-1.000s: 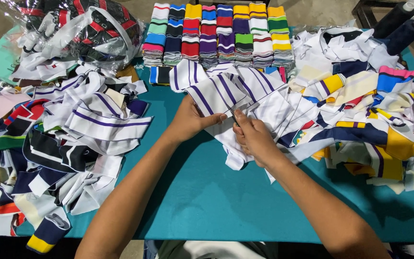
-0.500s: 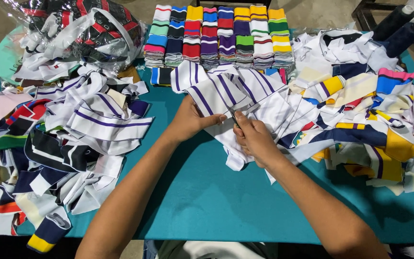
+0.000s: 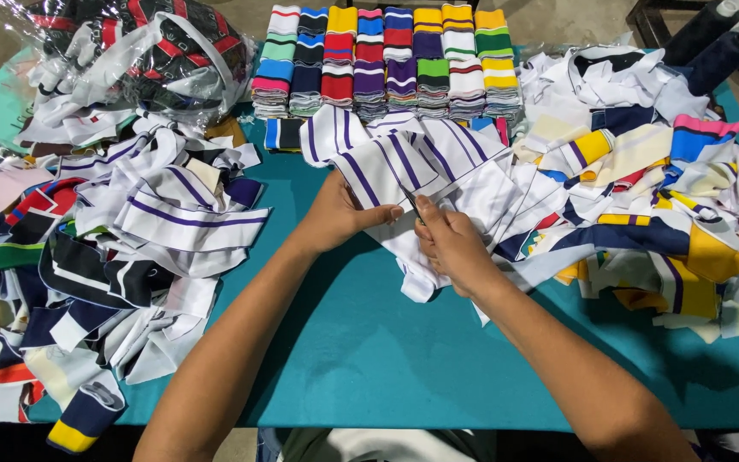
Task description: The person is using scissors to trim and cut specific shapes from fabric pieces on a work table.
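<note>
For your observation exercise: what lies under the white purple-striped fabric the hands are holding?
Under the striped fabric shows teal table and more white pieces. Anything beneath its middle is covered.

Stacked multicoloured striped knit bands [image 3: 387,60], clear plastic bag of dark fabric [image 3: 156,51], two dark thread cones [image 3: 703,43] on teal table [image 3: 387,359]

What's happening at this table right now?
A person is working on a white knit piece with purple stripes on a teal table. The left hand holds the fabric down, while the right hand works a small dark tool, seemingly snips, at its edge. Loose collar pieces lie heaped on the left and right, with neat folded stacks at the back.
</note>
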